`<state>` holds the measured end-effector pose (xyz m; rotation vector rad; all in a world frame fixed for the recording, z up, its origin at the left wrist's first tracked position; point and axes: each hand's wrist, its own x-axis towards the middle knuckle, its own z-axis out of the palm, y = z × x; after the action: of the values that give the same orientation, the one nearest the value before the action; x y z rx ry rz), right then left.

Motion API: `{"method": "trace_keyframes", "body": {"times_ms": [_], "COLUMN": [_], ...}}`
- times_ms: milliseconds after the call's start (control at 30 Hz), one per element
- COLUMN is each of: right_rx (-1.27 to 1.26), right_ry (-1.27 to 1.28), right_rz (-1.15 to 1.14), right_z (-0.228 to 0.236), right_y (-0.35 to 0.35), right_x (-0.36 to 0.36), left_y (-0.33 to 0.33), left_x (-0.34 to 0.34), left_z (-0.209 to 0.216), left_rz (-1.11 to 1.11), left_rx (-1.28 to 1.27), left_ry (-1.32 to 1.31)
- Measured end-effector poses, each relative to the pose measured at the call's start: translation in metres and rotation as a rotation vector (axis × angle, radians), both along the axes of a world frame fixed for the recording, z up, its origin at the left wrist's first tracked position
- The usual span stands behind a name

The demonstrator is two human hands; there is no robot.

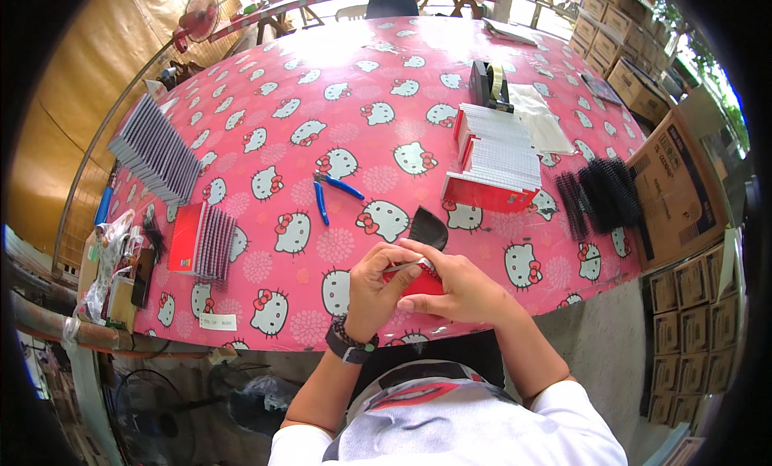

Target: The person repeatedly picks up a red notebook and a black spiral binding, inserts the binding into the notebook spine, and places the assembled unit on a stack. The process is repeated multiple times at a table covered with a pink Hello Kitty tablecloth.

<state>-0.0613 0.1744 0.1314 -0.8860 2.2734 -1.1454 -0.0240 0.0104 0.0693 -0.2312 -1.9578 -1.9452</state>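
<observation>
Near the front edge of the table, my left hand [378, 283] and my right hand [460, 287] both grip a small red-covered notebook [425, 284]. Its dark edge, which looks like a coil binding, runs along the top between my fingers; much of the notebook is covered by my hands. Just beyond my fingertips lies a flat black piece [429, 228] with a rounded edge. Blue-handled cutting pliers [330, 192] rest farther to the left. Ahead on the right, red-covered booklets [492, 168] stand packed in a row, with black plastic binding coils [603, 194] beside them.
Bound notebooks stand in two rows at left, one far [158, 151] and one near with a red cover [193, 241]. A tape dispenser [489, 86] sits behind the booklets. An open carton [679, 188] adjoins the table's right edge. A white label [218, 322] lies front left.
</observation>
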Motion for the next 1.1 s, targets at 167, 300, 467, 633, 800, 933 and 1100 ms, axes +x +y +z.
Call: {"method": "trace_keyframes", "body": {"times_ms": [167,300,467,633,800,933,1100], "right_rx": [-0.381,-0.508,-0.533,-0.457,-0.385,-0.309,-0.339], "right_ry": [0.366,0.219,0.247,0.420,0.486,0.486,0.512], "right_rz": [-0.162,-0.300,-0.313,-0.250,-0.285,-0.202,-0.259], "right_z": [-0.031,-0.019,-0.019,-0.014,-0.020,-0.027,-0.014], "right_y": [-0.007,-0.001,-0.003,-0.007,-0.018,-0.026,-0.020], "right_x": [-0.003,0.001,0.003,0.003,0.010,0.012,0.004], "left_y": [0.000,-0.005,-0.004,-0.006,-0.005,-0.005,-0.098], "left_x": [-0.001,-0.001,0.001,0.004,0.014,0.018,0.018], "left_z": [0.000,0.004,0.007,0.000,0.002,-0.005,0.025], "left_rz": [-0.035,-0.003,0.016,0.070,0.049,0.073,0.389], "left_rx": [-0.028,-0.073,-0.078,-0.154,-0.067,0.031,-0.262], "left_ry": [0.027,0.036,0.024,0.137,0.001,-0.068,-0.038]}}
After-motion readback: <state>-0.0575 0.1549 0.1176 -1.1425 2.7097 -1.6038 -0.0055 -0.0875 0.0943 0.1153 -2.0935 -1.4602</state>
